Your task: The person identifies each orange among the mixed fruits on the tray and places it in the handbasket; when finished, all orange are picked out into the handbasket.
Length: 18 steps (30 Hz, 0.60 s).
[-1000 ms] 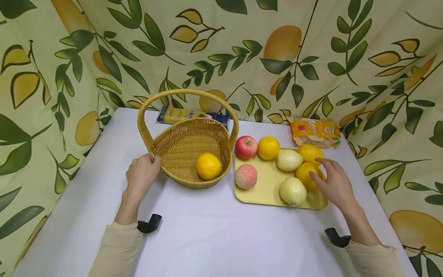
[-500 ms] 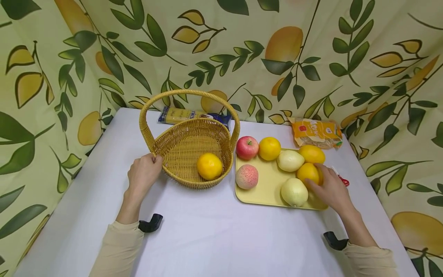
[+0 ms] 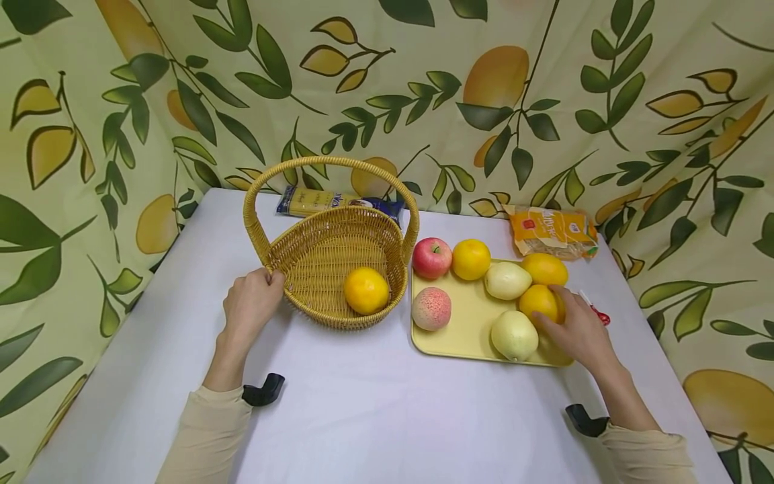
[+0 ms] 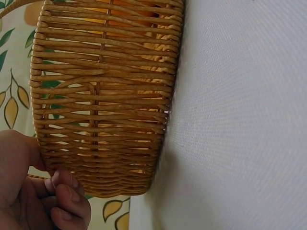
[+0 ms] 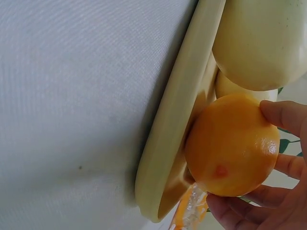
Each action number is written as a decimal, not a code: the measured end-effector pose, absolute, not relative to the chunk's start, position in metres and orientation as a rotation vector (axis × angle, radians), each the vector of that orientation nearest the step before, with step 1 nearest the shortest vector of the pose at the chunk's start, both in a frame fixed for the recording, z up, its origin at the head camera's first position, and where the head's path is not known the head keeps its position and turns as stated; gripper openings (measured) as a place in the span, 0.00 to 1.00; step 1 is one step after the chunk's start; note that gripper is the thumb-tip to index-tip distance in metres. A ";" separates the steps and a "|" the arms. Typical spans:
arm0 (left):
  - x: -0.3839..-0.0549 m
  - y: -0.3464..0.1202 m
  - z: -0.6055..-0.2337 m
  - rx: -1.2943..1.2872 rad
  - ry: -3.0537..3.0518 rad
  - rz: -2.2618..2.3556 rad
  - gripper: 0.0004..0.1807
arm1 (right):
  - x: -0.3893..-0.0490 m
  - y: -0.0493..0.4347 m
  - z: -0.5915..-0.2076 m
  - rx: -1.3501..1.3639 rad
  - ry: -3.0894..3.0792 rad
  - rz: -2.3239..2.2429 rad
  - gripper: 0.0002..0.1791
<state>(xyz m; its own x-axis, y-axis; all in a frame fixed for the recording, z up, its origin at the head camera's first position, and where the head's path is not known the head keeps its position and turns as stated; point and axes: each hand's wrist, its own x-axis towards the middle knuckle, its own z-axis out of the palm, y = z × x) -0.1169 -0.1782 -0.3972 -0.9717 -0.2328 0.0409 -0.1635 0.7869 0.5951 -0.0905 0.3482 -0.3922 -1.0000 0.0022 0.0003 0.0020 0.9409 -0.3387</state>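
My left hand (image 3: 250, 302) pinches the left rim of a wicker basket (image 3: 314, 269), its thumb and curled fingers on the woven edge in the left wrist view. Inside the basket lies one orange (image 3: 366, 291). At the right end of a yellow tray (image 3: 459, 339), my right hand (image 3: 580, 333) holds another orange (image 3: 537, 304) between thumb and fingers. The right wrist view shows that orange (image 5: 230, 143) low in the tray, fingertips spread around its side. Two pale, pear-like fruits (image 3: 514, 336) and an oval yellow-orange fruit (image 3: 545, 269) lie close to it.
A peach (image 3: 431, 309) sits on the tray's left part. A red apple (image 3: 432, 258) and a further orange (image 3: 471, 259) are at its back edge. Behind stand a pasta packet (image 3: 314, 202) and an orange food bag (image 3: 553, 232). A small red item (image 3: 601, 316) lies past my right hand.
My right hand has come down and slightly left onto the orange at the tray's right end, its fingers closing round it. The red item behind has come into view. My left hand stays on the basket.
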 end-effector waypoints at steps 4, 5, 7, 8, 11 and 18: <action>-0.117 -0.178 -0.397 0.323 -2.865 -0.931 0.19 | -0.089 0.348 -0.388 0.004 -3.079 0.543 0.41; -0.117 -0.178 -0.397 0.322 -2.865 -0.931 0.19 | -0.089 0.347 -0.387 -0.001 -3.072 0.542 0.40; -0.117 -0.178 -0.397 0.320 -2.864 -0.931 0.20 | -0.087 0.347 -0.382 -0.014 -3.051 0.525 0.40; -0.117 -0.178 -0.397 0.318 -2.863 -0.931 0.20 | -0.087 0.346 -0.380 -0.020 -3.037 0.520 0.39; -0.117 -0.178 -0.396 0.312 -2.859 -0.932 0.20 | -0.086 0.343 -0.371 -0.010 -2.962 0.508 0.37; -0.117 -0.179 -0.397 0.318 -2.860 -0.940 0.20 | -0.093 0.309 -0.344 0.206 -2.744 0.581 0.35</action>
